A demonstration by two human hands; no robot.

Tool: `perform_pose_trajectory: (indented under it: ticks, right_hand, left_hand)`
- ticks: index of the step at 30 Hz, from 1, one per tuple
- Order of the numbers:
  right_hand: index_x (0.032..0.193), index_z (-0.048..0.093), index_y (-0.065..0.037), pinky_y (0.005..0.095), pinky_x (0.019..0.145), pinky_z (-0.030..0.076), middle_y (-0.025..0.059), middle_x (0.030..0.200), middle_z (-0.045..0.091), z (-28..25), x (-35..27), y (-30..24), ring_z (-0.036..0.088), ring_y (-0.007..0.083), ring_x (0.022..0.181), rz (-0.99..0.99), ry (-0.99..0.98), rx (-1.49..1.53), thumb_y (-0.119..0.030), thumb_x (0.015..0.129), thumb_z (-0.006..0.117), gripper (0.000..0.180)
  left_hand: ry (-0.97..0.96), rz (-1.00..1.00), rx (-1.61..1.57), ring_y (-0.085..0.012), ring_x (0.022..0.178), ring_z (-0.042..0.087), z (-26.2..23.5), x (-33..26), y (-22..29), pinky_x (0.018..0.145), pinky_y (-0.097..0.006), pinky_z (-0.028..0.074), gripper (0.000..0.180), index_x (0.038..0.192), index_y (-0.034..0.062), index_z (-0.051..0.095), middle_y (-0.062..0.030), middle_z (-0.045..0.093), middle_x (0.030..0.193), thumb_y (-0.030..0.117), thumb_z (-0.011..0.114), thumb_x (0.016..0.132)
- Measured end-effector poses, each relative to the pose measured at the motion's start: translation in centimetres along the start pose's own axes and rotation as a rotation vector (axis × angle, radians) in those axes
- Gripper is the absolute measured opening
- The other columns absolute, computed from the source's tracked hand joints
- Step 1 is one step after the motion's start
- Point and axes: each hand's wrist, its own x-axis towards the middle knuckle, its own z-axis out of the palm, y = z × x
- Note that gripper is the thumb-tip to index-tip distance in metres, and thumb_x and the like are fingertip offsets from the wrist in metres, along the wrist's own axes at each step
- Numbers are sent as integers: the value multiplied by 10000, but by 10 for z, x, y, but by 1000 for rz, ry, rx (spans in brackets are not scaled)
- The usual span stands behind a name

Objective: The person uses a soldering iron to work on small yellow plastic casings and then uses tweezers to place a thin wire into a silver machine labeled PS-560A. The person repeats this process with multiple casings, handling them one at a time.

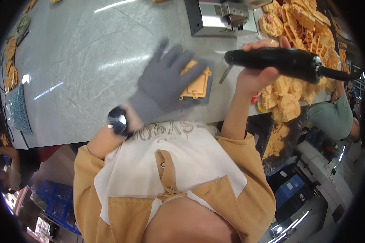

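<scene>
A yellow plastic housing part (197,84) with small lugs lies flat on a dark grey pad (209,87) near the table's front edge. My left hand (166,77), in a grey glove, is stretched over its left side with the fingers spread; motion smears it, and whether it presses on the part I cannot tell. To the right, my bare right hand (253,77) is wrapped around a black corded hand tool (280,60), held above the table. A thin metal blade or bit (226,74) slants down from the tool's left end, apart from the part.
A metal fixture (225,18) stands at the back. Yellow plastic parts (300,32) are heaped at the right, spilling toward the front edge. More parts (11,77) and a blue-green bag (20,107) line the far left. A person in a green sleeve (332,115) is at the right.
</scene>
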Motion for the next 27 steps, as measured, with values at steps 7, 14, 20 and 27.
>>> perform_pose_trajectory:
  ticks: [7, 14, 20, 27]
  right_hand:
    - [1197, 387, 51, 383, 842, 473, 164, 974, 561, -9, -7, -24, 590, 245, 879, 117, 59, -241, -90, 764, 648, 525]
    - [1236, 298, 28, 273, 573, 460, 65, 583, 531, 19, 21, -52, 502, 140, 493, 472, -69, -3, 71, 653, 621, 667]
    - [1194, 420, 15, 224, 583, 436, -5, 653, 543, 88, 16, -106, 502, 71, 580, 681, -687, 118, 1, 655, 691, 604]
    - [860, 564, -7, 237, 588, 436, 11, 699, 567, 108, 7, -90, 514, 71, 633, 707, -766, -11, -24, 620, 718, 287]
  left_hand:
    - [-96, -47, 52, -350, 1090, 455, 4, 9, -14, 971, -470, 355, 719, 1226, 105, 476, -151, 460, 1204, 404, 734, 626]
    - [286, 205, 148, -276, 927, 561, -27, 47, -53, 822, -389, 444, 456, 1033, 97, 567, -105, 579, 990, 408, 663, 713]
    - [233, 229, 526, -194, 709, 583, -56, 109, -52, 576, -326, 466, 145, 787, 84, 603, -31, 564, 703, 201, 648, 714]
    - [391, 453, 626, -136, 630, 539, -57, 133, -41, 557, -277, 426, 116, 623, 122, 532, 3, 496, 625, 152, 643, 603]
